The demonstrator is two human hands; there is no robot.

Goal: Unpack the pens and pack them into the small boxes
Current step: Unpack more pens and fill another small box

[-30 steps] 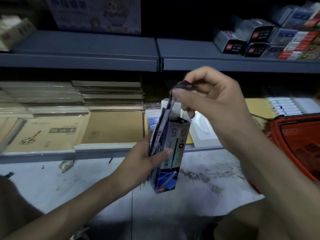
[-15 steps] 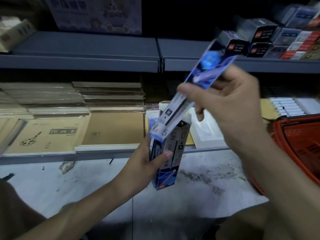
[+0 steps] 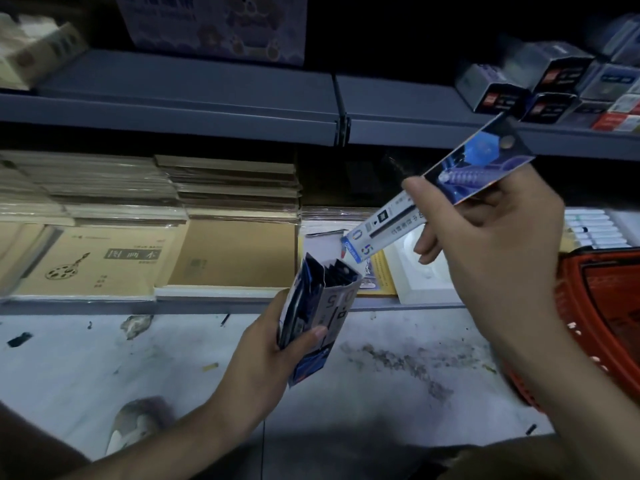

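My left hand [image 3: 273, 344] grips an open blue and white pen box [image 3: 317, 315], held upright with its top flap open. Several flat pen packs stand inside it. My right hand [image 3: 485, 244] pinches one flat pen pack [image 3: 433, 188], blue at the top and white below. The pack is tilted, clear of the box, with its lower end just above and to the right of the box mouth.
Several small dark boxes [image 3: 554, 88] are stacked on the upper grey shelf [image 3: 207, 98] at the right. Stacks of brown notebooks [image 3: 138, 237] fill the lower shelf. An orange basket [image 3: 602, 323] sits at the right. The dirty white floor [image 3: 104, 358] lies below.
My right hand has drawn the pen pack up and to the right, fully out of the box. My left hand has kept the box nearly still.
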